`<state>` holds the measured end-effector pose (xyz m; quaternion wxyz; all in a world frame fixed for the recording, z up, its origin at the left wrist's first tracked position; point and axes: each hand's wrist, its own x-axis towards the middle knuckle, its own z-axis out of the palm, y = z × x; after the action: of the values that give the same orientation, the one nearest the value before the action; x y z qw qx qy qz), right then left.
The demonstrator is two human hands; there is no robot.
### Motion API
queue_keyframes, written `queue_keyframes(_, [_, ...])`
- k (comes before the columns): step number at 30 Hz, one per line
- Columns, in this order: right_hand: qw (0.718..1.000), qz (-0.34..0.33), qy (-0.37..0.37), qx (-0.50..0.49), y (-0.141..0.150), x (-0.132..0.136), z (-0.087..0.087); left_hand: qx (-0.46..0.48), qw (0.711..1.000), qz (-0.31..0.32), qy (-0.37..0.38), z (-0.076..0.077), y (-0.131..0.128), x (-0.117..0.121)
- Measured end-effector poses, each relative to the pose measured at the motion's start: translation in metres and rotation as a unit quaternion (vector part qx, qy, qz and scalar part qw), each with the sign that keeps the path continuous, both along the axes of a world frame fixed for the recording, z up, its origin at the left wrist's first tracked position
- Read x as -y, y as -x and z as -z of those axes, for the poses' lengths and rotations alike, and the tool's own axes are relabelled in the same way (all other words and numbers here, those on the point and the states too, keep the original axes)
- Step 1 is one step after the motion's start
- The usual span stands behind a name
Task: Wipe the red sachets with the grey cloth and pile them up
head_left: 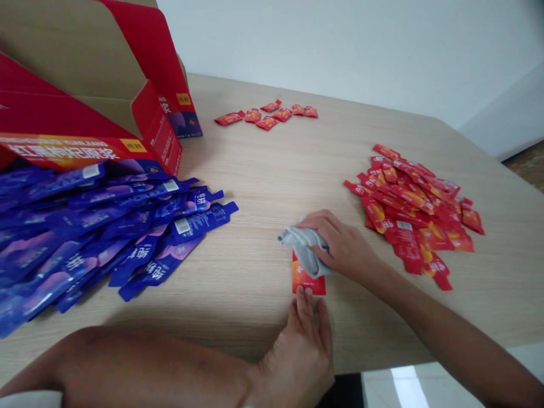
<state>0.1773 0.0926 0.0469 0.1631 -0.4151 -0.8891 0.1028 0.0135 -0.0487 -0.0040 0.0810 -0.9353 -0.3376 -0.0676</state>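
A red packet [306, 280] lies flat near the table's front edge. My left hand [304, 345] rests just below it, fingers stretched out with the tips touching the packet's lower edge. My right hand [340, 243] is closed round a bunched grey cloth [302, 248], which it presses onto the upper part of the packet.
A heap of red packets [414, 212] lies to the right. Several more red packets [267, 115] sit at the back. A big pile of blue packets [102, 232] spreads at the left, below an opened red cardboard box [85, 96]. The wooden table [263, 175] ends near my arms.
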Motion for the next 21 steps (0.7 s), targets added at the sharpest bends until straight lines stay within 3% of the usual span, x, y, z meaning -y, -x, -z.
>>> queue_keyframes(4, [0.991, -0.098, 0.077, 0.056, -0.001, 0.037, 0.018, -0.035, 0.999, 0.01, 0.041, -0.002, 0.0, 0.001])
queue_keyframes(8, [0.996, -0.046, 0.066, 0.047, -0.002, 0.0, 0.028, -0.031, 0.999, -0.003, 0.026, 0.0, 0.001, 0.002])
queue_keyframes(10, [0.998, 0.007, 0.032, 0.047, -0.003, -0.025, 0.02, -0.026, 0.999, -0.006, 0.026, 0.002, 0.002, 0.002])
queue_keyframes(12, [0.999, 0.049, 0.002, 0.023, -0.004, -0.033, 0.008, -0.023, 0.999, -0.007, 0.029, 0.002, 0.003, 0.001])
queue_keyframes(14, [0.998, 0.055, -0.011, -0.018, -0.005, -0.019, 0.0, -0.022, 0.999, -0.004, 0.029, 0.001, 0.003, 0.0])
queue_keyframes(16, [0.999, 0.014, 0.005, -0.028, -0.005, 0.009, 0.001, -0.03, 0.999, 0.005, 0.037, -0.002, 0.003, -0.001])
queue_keyframes(19, [0.995, -0.078, 0.056, 0.036, -0.004, 0.041, 0.016, -0.054, 0.997, 0.01, 0.057, -0.005, 0.002, -0.002])
queue_keyframes(21, [0.993, -0.078, 0.072, 0.056, -0.005, 0.037, 0.025, -0.055, 0.997, 0.009, 0.053, -0.006, 0.002, -0.002])
